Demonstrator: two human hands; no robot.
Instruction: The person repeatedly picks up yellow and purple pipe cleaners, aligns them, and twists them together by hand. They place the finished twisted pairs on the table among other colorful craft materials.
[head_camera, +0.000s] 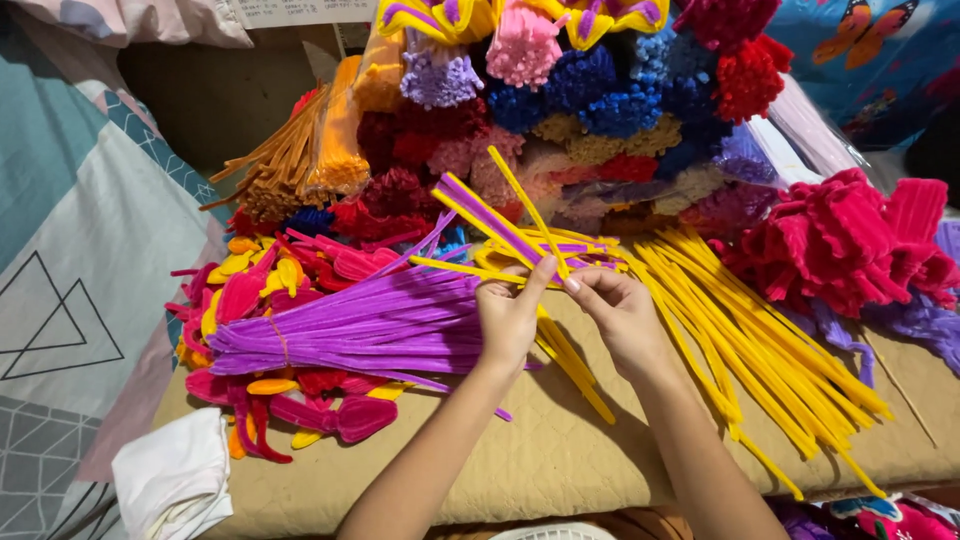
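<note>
My left hand (510, 318) and my right hand (620, 310) meet at the middle of the tan quilted mat (540, 460). Together they pinch a crossed cluster of yellow and purple pipe cleaners (510, 232) that fans up and left from my fingertips. Under my left wrist lies a thick tied bundle of purple pipe cleaners (350, 325). A loose spread of yellow pipe cleaners (760, 340) stretches to the right of my right hand.
Pink and yellow petal shapes (270, 285) lie left of the purple bundle. An orange bundle (300, 150) and heaped pom-pom flowers (590, 90) fill the back. Crimson folded pieces (840, 240) sit at right. A white cloth (175, 475) rests at the mat's left corner.
</note>
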